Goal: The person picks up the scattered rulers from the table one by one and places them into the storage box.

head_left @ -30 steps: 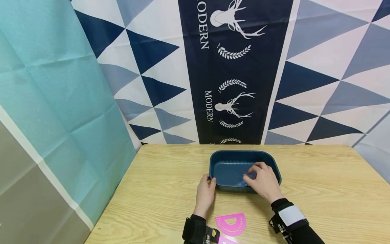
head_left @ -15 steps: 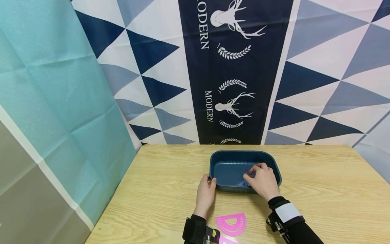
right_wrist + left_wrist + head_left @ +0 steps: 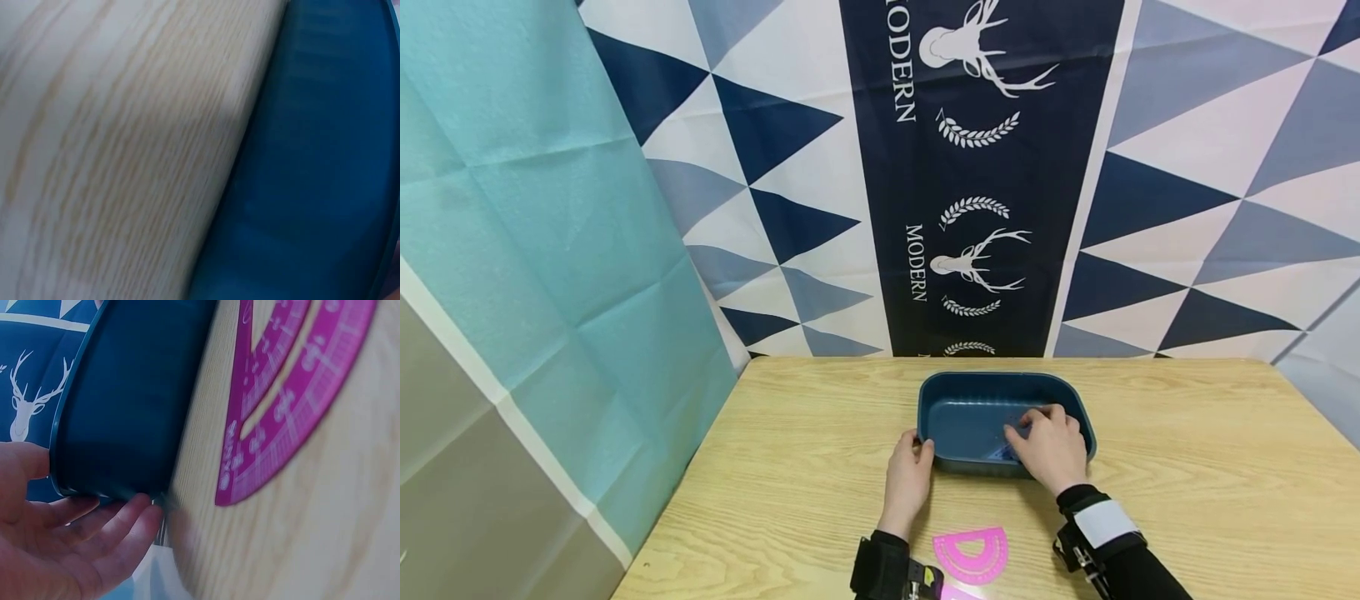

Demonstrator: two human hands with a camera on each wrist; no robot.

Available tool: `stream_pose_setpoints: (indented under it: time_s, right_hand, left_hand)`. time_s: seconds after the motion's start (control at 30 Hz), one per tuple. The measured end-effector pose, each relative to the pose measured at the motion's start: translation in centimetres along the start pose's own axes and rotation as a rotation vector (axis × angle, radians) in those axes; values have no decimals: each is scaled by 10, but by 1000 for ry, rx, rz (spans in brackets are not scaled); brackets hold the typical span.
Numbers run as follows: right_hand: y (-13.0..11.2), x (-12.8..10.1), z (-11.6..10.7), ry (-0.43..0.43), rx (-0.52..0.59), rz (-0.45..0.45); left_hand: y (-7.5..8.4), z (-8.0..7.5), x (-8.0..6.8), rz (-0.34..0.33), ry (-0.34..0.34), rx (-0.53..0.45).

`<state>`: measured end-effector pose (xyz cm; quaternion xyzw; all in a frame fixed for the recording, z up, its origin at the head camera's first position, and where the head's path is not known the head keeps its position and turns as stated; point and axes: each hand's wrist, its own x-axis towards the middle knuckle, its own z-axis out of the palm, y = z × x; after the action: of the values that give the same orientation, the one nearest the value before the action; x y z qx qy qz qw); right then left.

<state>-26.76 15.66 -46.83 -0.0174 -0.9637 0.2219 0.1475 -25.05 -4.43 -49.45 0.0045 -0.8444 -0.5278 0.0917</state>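
The left hand [image 3: 907, 479] rests with relaxed fingers against the near left corner of the blue tub [image 3: 958, 412] on the wooden table [image 3: 790, 467]. The right hand [image 3: 1051, 448] reaches over the tub's near rim, fingers curled on a small blue piece [image 3: 1000, 454] inside. A pink protractor [image 3: 972, 552] lies near the wrists.

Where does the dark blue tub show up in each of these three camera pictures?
Head view: the blue tub sits mid-table, the left hand at its near left corner.
Left wrist view: the tub fills the upper left, fingers against its wall.
Right wrist view: its wall covers the right side.
Shared landmark: the wooden table.
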Motion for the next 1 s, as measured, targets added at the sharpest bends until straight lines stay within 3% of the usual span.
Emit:
stream_pose_setpoints:
  time_s: [0.43, 0.77, 1.0]
  right_hand:
    - [5, -3, -6, 53, 45, -41]
    - [13, -9, -6, 102, 59, -169]
    - [15, -14, -12, 42, 55, -241]
  left_hand:
    - [-1, 2, 0, -6, -9, 4]
    - [-1, 2, -1, -1, -3, 5]
    - [-2, 2, -2, -3, -1, -6]
